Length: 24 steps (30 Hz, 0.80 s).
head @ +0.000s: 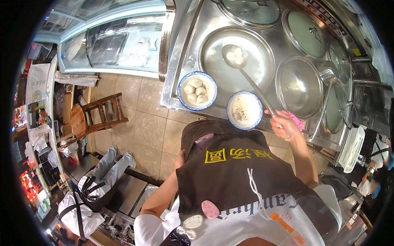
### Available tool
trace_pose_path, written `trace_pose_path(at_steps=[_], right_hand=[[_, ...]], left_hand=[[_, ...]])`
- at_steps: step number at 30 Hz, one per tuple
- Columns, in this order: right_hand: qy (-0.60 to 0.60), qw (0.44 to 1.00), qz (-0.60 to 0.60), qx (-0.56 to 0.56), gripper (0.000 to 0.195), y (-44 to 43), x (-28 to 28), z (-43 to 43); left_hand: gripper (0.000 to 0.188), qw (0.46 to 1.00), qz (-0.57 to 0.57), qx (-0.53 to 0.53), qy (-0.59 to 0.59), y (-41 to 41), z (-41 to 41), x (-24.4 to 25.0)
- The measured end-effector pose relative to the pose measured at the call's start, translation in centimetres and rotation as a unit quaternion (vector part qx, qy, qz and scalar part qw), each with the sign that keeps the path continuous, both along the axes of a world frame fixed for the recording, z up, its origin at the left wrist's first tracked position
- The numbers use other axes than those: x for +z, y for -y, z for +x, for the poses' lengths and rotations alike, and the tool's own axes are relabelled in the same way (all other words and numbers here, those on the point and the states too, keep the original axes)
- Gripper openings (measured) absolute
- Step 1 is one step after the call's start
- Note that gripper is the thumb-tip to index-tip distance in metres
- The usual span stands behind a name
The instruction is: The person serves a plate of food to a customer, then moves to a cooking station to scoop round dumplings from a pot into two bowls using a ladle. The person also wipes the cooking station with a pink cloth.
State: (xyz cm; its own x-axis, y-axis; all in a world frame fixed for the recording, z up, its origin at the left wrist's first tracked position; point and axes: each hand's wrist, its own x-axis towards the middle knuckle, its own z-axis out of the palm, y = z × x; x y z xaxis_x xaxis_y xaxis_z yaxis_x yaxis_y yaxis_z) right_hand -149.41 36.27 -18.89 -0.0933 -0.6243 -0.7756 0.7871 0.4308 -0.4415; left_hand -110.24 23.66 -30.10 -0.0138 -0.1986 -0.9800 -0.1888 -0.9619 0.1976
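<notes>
My right hand (284,125) grips the long handle of a metal ladle (257,87). White dumpling balls (235,56) lie in its bowl, over a wide pot (209,72) of cloudy liquid. Near the counter's front edge stands a blue-and-white bowl (197,105) filled with several round white balls (195,90). To its right, another patterned bowl (245,125) contains pale liquid with dark flecks. My left hand (180,158) rests at the side of my brown apron (234,181), its fingers mostly hidden.
Right of the pot sits a round metal basin (300,87), with a metal dipper (328,72) beyond. Glass-lidded pots (303,33) line the back. A glass-topped freezer (114,43) flanks the counter. Behind me are a wooden stool (95,115) and a person in white (81,206).
</notes>
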Motion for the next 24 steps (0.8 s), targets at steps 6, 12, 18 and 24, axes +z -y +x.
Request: trace_pose_path(at_steps=[6,12,18,24], right_hand=[[-0.045,0.999,-0.025,0.018,0.03,-0.4,0.7,1.3],[-0.077,0.995,-0.042,0.042,0.031,-1.2,0.9,2.0],[-0.067,0.996,-0.032,0.049,0.032,-1.8,1.2,2.0],[-0.064,0.996,-0.034,0.056,0.031,-1.4,0.8,2.7]], left_hand=[[0.054,1.0,0.011,0.009,-0.011,-0.2,-0.5,0.7],[0.054,0.999,0.019,0.016,-0.023,-0.5,-1.2,1.9],[0.054,0.999,0.018,0.025,-0.031,-0.8,-1.1,2.0],[0.054,0.999,0.012,0.036,-0.035,-1.2,-1.0,2.1]])
